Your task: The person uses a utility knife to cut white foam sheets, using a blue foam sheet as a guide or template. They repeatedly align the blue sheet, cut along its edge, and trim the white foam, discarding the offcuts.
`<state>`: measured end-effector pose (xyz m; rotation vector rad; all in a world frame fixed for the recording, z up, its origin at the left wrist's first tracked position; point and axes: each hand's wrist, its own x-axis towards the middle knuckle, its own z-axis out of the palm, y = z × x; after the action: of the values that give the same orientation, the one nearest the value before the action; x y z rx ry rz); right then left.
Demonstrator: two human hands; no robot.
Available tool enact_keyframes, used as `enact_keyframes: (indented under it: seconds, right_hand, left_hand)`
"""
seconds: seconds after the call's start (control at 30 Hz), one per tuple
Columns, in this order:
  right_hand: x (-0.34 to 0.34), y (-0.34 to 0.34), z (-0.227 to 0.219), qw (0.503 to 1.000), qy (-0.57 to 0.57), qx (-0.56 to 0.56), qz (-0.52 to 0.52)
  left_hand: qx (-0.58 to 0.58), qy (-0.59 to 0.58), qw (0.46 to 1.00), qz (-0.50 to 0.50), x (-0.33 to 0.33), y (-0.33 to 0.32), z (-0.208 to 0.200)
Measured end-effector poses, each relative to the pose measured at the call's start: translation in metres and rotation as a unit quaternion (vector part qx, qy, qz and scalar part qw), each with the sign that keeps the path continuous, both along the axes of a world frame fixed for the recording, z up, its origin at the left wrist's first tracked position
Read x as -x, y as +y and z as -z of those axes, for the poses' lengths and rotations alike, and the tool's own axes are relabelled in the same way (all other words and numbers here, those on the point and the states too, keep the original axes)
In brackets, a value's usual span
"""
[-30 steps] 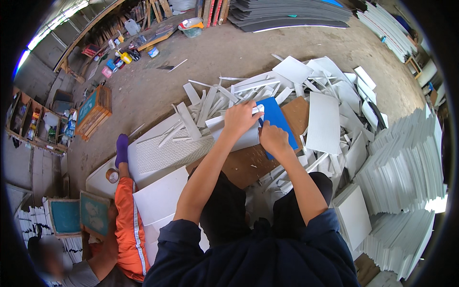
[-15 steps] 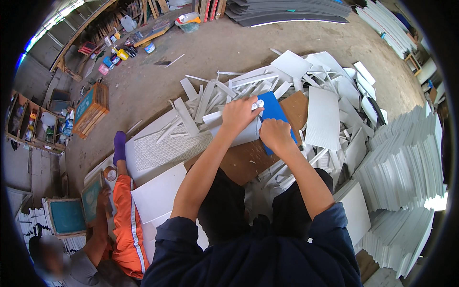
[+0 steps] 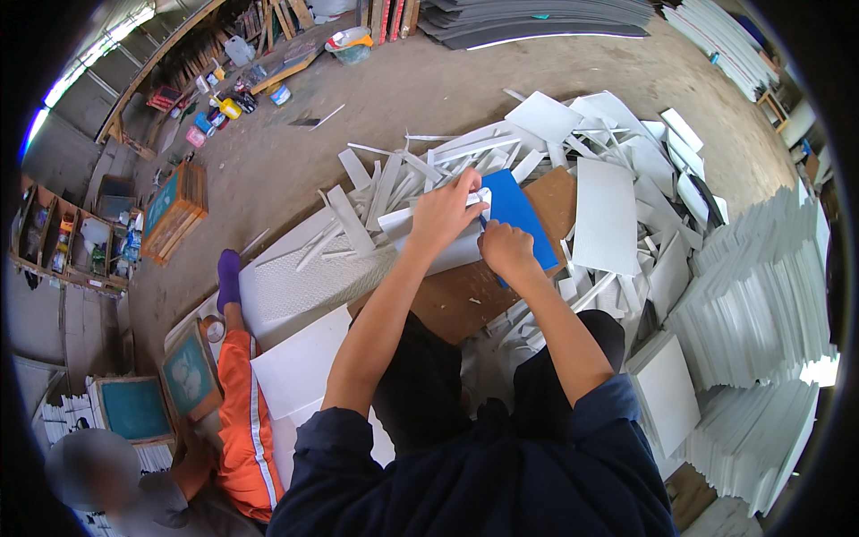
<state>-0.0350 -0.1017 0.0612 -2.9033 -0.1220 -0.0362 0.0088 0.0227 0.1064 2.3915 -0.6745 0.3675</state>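
My left hand (image 3: pixel 441 215) is closed over the upper edge of a white foam sheet (image 3: pixel 458 253), fingers curled round its right end. Close beside it, my right hand (image 3: pixel 507 249) makes a fist round a slim blue tool (image 3: pixel 484 221), perhaps a cutter. Most of the tool is hidden in the fist; its tip points at the white sheet. A flat blue board (image 3: pixel 522 215) lies beneath and to the right of both hands. Under that is a brown board (image 3: pixel 438 300), in front of my knees.
White offcuts (image 3: pixel 385 183) heap up beyond my hands. Tall stacks of white sheets (image 3: pixel 747 304) stand at right. At lower left sits a co-worker in orange trousers (image 3: pixel 243 412), near green framed panels (image 3: pixel 134 409). Dark sheets (image 3: pixel 537 22) are piled at the back.
My right hand has shifted slightly left toward my left hand, and the blue tool now shows between them. The co-worker's arm has drawn back from the framed panel.
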Motion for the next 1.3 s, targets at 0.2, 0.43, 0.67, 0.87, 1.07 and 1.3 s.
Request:
enact_keyframes:
  seconds: [0.2, 0.43, 0.67, 0.87, 1.07, 1.3]
  right_hand:
    - [0.016, 0.004, -0.016, 0.999, 0.026, -0.022, 0.022]
    - [0.025, -0.002, 0.003, 0.997, -0.022, -0.070, 0.015]
    - [0.027, -0.001, -0.016, 0.993, 0.027, -0.108, 0.028]
    - [0.029, 0.002, -0.021, 0.994, 0.040, -0.101, 0.035]
    - [0.027, 0.001, -0.014, 0.993, 0.057, -0.102, 0.023]
    - [0.009, 0.007, 0.002, 0.991, 0.090, -0.092, 0.035]
  left_hand:
    - [-0.023, 0.042, 0.995, 0.083, -0.001, 0.012, -0.006]
    - [-0.009, 0.097, 0.991, 0.090, -0.001, 0.010, -0.016]
    - [-0.014, 0.103, 0.990, 0.097, -0.006, 0.011, -0.015]
    - [0.011, 0.062, 0.992, 0.108, -0.004, 0.011, -0.012]
    - [0.010, 0.109, 0.989, 0.104, -0.004, 0.012, -0.014]
    - [0.018, 0.070, 0.988, 0.138, -0.005, 0.013, -0.014]
